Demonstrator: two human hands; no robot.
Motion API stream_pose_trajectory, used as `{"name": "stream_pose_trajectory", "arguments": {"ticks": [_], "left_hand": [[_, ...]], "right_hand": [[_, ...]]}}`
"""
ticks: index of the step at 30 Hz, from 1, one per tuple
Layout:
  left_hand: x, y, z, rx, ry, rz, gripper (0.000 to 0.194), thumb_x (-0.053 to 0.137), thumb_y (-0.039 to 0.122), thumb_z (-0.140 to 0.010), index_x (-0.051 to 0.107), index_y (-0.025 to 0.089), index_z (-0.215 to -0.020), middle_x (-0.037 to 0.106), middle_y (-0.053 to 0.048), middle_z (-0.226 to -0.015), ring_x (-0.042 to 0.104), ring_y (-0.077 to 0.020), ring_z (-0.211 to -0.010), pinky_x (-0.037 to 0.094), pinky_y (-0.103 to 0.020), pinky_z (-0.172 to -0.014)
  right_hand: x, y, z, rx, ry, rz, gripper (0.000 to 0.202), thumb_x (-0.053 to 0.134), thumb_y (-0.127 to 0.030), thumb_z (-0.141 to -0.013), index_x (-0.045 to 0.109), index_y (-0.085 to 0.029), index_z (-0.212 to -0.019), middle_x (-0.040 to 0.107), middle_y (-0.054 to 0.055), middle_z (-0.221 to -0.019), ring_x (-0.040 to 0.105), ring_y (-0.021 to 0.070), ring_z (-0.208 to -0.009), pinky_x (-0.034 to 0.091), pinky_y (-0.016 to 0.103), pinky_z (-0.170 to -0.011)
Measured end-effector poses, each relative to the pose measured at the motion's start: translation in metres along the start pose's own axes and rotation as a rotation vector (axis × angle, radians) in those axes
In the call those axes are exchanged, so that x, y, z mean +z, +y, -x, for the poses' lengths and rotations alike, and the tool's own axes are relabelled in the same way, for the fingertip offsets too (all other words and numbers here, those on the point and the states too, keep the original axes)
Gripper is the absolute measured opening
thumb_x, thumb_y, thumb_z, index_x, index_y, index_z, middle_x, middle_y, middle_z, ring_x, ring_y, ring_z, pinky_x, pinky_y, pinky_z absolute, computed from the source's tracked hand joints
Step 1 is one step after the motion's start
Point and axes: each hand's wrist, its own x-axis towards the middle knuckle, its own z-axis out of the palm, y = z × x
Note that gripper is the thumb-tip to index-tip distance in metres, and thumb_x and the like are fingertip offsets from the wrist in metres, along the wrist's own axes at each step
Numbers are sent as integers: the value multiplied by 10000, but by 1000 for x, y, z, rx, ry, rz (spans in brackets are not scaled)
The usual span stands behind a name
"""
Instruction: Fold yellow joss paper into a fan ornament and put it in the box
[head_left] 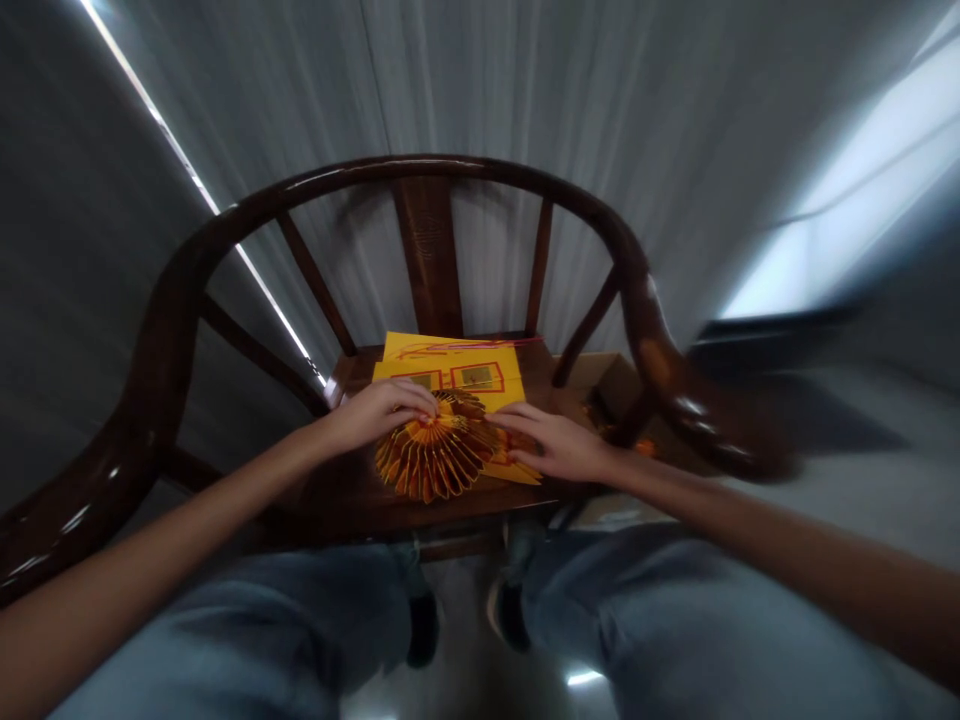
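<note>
A round, pleated fan-like paper piece (433, 455) in gold and orange rests near the front of the wooden chair seat. Fingers of my left hand (401, 408) are pressed together on its upper left part, near the centre of the pleats. My right hand (551, 440) is at its right side, fingers apart, over the yellow paper; its fingertips reach the pleated edge. Under and behind the folded piece lie yellow sheets (450, 355) with red frames and gold squares printed on them. Thin pink-red strands (491, 344) lie across the back of the sheets.
The dark curved chair rail (480, 170) rings the seat behind and at both sides. A cardboard box (592, 375) with orange things inside stands on the right, beyond the chair's side. My legs are in front of the seat.
</note>
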Motion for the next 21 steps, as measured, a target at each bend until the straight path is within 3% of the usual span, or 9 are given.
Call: {"name": "stream_pose_trajectory", "arguments": {"ticks": [9, 17, 21], "left_hand": [[0, -3, -1, -20, -31, -30, 180, 581, 247, -921, 750, 232, -982, 742, -58, -1037, 684, -168, -968, 527, -308, -874], [1, -2, -3, -31, -17, -8, 170, 591, 253, -914, 754, 228, -957, 743, -56, -1035, 685, -168, -959, 530, -304, -875], [1, -2, -3, -24, -30, -12, 179, 582, 261, -920, 754, 229, -957, 741, -55, -1037, 681, -169, -959, 525, -311, -877]], "right_hand": [[1, 5, -5, -72, -48, -2, 519, 518, -195, -931, 428, -295, -1433, 524, 61, -1359, 576, 194, -1155, 480, 340, -964], [0, 11, -3, -97, -2, 61, 496, 559, -370, -937, 470, -232, -1404, 566, 102, -1274, 565, 228, -1146, 473, 376, -972], [-3, 11, -4, -202, 43, 121, 316, 524, -261, -944, 607, -191, -1241, 577, 120, -1205, 553, 223, -1111, 472, 357, -940]]}}
